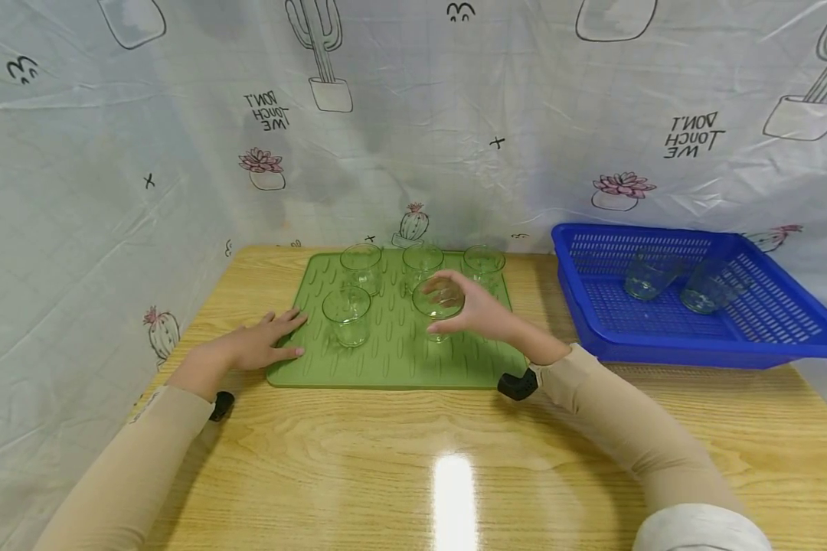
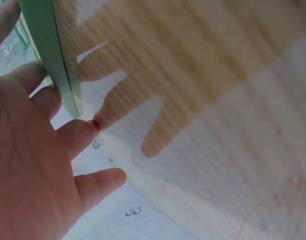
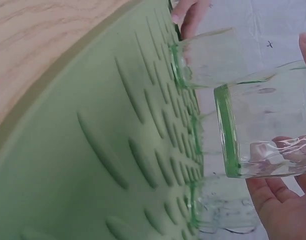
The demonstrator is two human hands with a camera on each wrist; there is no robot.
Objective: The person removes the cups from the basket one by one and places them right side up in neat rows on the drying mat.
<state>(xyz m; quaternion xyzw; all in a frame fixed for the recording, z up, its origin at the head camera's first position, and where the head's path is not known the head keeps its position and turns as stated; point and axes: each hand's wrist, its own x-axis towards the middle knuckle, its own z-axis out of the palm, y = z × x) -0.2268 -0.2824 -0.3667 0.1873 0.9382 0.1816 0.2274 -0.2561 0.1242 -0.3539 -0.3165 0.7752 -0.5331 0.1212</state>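
My right hand point(image 1: 478, 310) grips a clear drinking glass point(image 3: 268, 125) by its upper part, thumb on the near side and fingers round the far side. In the right wrist view the glass's base looks slightly off the green ribbed mat point(image 1: 386, 367). At the mat's left edge my left hand point(image 1: 258, 344) lies with fingers spread, fingertips touching the mat. Another glass point(image 1: 348, 325) stands upright at the mat's front left. Behind are three more in a row: a left glass point(image 1: 361, 269), a middle glass point(image 1: 422, 260) and a right glass point(image 1: 484, 262).
On the right of the wooden table point(image 1: 358, 467) sits a blue plastic basket point(image 1: 661, 348). Inside it are two tilted glasses, one glass point(image 1: 651, 272) left of the other glass point(image 1: 713, 287). A printed plastic sheet point(image 1: 420, 115) hangs behind the table and along its left.
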